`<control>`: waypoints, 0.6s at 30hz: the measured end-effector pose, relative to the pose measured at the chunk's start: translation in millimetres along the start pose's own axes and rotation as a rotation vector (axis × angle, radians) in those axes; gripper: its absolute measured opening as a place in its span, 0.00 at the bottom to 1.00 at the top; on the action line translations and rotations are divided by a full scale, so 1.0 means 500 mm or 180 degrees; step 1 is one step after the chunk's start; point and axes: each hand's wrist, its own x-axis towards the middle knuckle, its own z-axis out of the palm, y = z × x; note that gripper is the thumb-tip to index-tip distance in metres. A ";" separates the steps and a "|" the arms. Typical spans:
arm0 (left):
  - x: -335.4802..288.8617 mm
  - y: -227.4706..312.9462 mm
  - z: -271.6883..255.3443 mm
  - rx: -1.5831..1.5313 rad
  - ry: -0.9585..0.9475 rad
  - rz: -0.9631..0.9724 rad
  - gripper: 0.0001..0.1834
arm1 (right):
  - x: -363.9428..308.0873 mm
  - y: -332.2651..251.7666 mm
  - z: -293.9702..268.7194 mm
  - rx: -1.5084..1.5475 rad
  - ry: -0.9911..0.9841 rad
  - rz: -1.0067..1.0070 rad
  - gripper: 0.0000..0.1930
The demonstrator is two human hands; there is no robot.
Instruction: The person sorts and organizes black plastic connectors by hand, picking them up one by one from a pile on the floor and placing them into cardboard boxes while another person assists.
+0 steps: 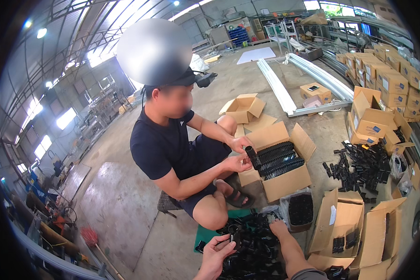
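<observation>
My left hand (pixel 213 256) is closed on a black fitting (pixel 235 233) with a round, ring-like end, held above the pile. Beneath it, a heap of black parts (pixel 252 259) is spread over a green mat (pixel 203 237). My right hand (pixel 278 227) reaches to the far right side of the heap, beside a clear plastic bag (pixel 279 211); its fingertips are too small and partly hidden to read. Across from me, a seated co-worker (pixel 163 140) holds a black cylindrical part (pixel 253 156) in both hands over an open carton (pixel 284 184) packed with rows of black parts.
A plastic-lined box of black pieces (pixel 301 210) stands right of my right hand. Open cartons (pixel 324 219) are at the lower right, with another black heap (pixel 359 165) beyond. Stacked boxes (pixel 392 86) line the right side. White metal profiles (pixel 277 88) lie on the floor behind.
</observation>
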 end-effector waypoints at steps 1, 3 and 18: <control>0.004 0.001 -0.004 -0.0001 -0.0064 -0.0004 0.15 | 0.000 0.002 -0.002 0.0016 -0.0015 -0.0024 0.12; 0.006 -0.002 -0.005 -0.0004 -0.0070 -0.0004 0.15 | 0.003 0.004 -0.005 0.0051 -0.0044 -0.0072 0.12; 0.007 -0.011 0.001 -0.0087 -0.0110 -0.0075 0.15 | -0.017 0.015 -0.026 0.0489 0.0269 0.0497 0.12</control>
